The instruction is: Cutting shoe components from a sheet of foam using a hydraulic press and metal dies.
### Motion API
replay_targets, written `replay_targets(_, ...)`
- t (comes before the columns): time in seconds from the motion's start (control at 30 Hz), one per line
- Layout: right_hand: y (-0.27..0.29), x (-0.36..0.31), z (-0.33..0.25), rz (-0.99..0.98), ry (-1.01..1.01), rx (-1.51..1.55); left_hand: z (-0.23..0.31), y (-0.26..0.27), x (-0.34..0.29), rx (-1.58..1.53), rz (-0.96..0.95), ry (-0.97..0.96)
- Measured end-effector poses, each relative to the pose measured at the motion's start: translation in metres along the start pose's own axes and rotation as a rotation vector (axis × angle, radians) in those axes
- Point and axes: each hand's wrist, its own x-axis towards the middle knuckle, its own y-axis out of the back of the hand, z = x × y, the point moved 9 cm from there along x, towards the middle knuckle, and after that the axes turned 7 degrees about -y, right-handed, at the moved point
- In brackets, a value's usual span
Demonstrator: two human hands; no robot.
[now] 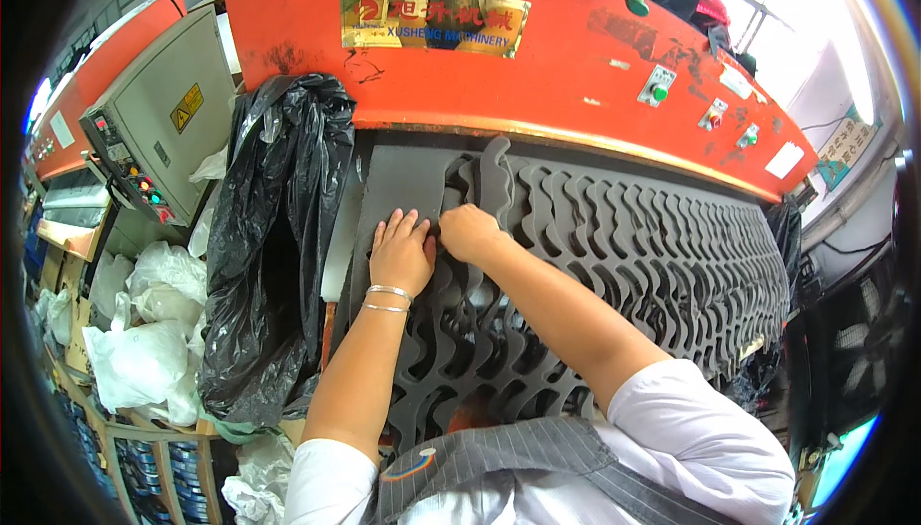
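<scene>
A dark grey sheet, apparently foam point(401, 175), lies across the bed of an orange machine, with rows of wavy cut-outs running to the right. On the uncut left part of this sheet my left hand point(401, 258) rests flat, fingers spread. Just right of it my right hand point(470, 234) is closed at the edge of the cut area; its fingertips, and whatever they grip, are hidden. Beyond that hand a wavy grey strip point(496, 180) stands up from the sheet.
The orange machine beam point(288, 36) spans the far side, with push buttons point(658, 93) at its right. A black plastic bag point(273, 170) hangs left of the sheet. Farther left are a grey control box point(168, 113) and white plastic bags point(144, 362).
</scene>
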Motion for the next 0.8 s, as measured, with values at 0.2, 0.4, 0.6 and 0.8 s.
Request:
replay_targets(0.2,0.002,-0.026,-0.007,0.25,0.014,0.012,-0.007,-0.001,-0.01,0.004,-0.019,0.051)
replay_targets(0.4,-0.004,-0.017,-0.015,0.249,0.022,-0.21,-0.002,0.0,-0.007,0.013,-0.001,0.027)
replay_targets(0.6,0.008,0.016,0.03,0.121,-0.143,0.202,0.0,-0.006,-0.008,0.012,-0.012,0.029)
replay_targets(0.8,0.108,0.006,0.114,0.033,-0.134,1.073,0.001,-0.004,-0.008,0.003,-0.037,0.031)
